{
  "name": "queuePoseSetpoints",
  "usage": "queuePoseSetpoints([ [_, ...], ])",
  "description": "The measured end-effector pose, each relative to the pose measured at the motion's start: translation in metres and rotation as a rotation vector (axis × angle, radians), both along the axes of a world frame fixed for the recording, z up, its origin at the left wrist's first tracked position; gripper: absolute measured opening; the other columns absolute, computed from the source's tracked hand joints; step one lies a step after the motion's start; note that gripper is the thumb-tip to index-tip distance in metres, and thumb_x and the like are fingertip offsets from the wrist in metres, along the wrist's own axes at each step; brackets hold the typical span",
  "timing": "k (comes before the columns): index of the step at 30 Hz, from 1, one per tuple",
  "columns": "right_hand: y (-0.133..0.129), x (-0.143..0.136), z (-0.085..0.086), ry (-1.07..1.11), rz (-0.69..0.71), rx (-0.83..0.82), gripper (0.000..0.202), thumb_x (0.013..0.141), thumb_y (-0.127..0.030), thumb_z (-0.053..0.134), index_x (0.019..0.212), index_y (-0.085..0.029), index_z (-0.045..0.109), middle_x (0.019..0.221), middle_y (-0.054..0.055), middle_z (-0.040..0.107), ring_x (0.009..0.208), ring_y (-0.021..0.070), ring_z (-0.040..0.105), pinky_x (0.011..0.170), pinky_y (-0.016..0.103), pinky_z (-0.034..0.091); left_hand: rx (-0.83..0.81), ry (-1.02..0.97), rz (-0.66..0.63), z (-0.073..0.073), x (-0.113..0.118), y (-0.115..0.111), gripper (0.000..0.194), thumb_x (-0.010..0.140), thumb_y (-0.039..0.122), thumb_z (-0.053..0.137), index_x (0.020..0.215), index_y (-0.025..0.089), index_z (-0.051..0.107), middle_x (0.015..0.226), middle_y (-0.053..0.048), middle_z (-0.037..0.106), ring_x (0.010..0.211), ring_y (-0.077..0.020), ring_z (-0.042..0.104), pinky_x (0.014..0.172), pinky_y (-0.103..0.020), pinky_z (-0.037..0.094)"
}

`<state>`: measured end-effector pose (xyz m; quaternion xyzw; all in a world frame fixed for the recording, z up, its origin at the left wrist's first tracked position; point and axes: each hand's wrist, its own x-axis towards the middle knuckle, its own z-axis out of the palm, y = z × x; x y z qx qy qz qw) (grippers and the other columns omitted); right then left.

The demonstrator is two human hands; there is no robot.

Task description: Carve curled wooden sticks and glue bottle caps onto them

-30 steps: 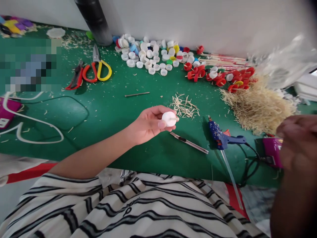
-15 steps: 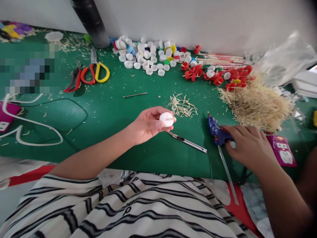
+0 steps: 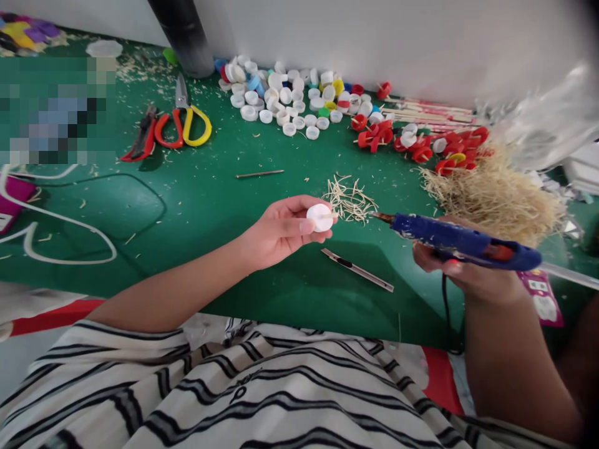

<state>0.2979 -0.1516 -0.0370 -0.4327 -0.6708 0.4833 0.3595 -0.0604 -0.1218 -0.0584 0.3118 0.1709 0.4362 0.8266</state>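
Between the thumb and fingers of my left hand (image 3: 285, 231) is a white bottle cap (image 3: 320, 218), with a short pale stick poking out at its right side. My right hand (image 3: 477, 274) grips a blue glue gun (image 3: 449, 237), raised off the table, its nozzle pointing left at the cap with a gap between them. A clear glue stick (image 3: 568, 274) sticks out of the gun's rear. Below the cap lies a slim craft knife (image 3: 358, 270). Behind it is a small heap of pale fibres (image 3: 349, 198).
Loose bottle caps (image 3: 281, 93) spread along the wall by a dark bottle (image 3: 185, 40). Red caps on sticks (image 3: 374, 134) and a big fibre pile (image 3: 500, 193) lie right. Scissors (image 3: 182, 118), red-handled pliers (image 3: 143, 134) and a white cable (image 3: 70, 215) are left. A thin rod (image 3: 259, 174) lies centrally.
My right hand has lifted the glue gun from the table and turned its nozzle left toward the cap. My left hand still holds the cap in nearly the same place.
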Motion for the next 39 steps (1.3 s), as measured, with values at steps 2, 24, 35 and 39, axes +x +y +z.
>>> queuePoseSetpoints([
  [2,0.002,-0.021,-0.001,0.133,0.154,0.032,0.030,0.096,-0.049,0.083,0.105,-0.021,0.075,0.074,0.003,0.066,0.060,0.0164,0.058,0.052,0.033,0.042,-0.008,-0.009,0.012,-0.001,0.000,0.000,0.032,0.072,0.027,0.105,0.099,0.019,0.089,0.093,-0.001,0.087,0.077,-0.0118,0.084,0.075,-0.016,0.071],
  [24,-0.011,-0.070,-0.028,0.291,0.046,0.102,0.023,0.101,-0.044,0.075,0.090,-0.024,0.078,0.065,0.000,0.059,0.053,0.0161,0.055,0.047,0.033,0.044,-0.050,0.066,0.088,-0.002,0.007,-0.007,0.039,0.069,0.024,0.108,0.097,0.017,0.082,0.094,0.000,0.085,0.080,-0.0111,0.083,0.076,-0.019,0.068],
  [35,-0.017,-0.066,-0.038,0.286,0.019,0.167,0.012,0.100,-0.037,0.073,0.099,-0.028,0.081,0.074,0.003,0.067,0.056,0.0181,0.056,0.047,0.035,0.050,-0.008,0.137,0.117,-0.004,0.009,-0.008,0.045,0.062,0.025,0.111,0.092,0.017,0.078,0.092,0.001,0.084,0.079,-0.0116,0.083,0.076,-0.020,0.069],
  [39,-0.018,-0.062,-0.044,0.272,-0.006,0.189,0.012,0.100,-0.038,0.073,0.098,-0.030,0.082,0.077,0.004,0.069,0.058,0.0185,0.057,0.047,0.035,0.050,0.000,0.153,0.113,-0.006,0.009,-0.008,0.047,0.062,0.025,0.111,0.093,0.018,0.076,0.095,0.000,0.084,0.080,-0.0122,0.082,0.077,-0.022,0.068],
])
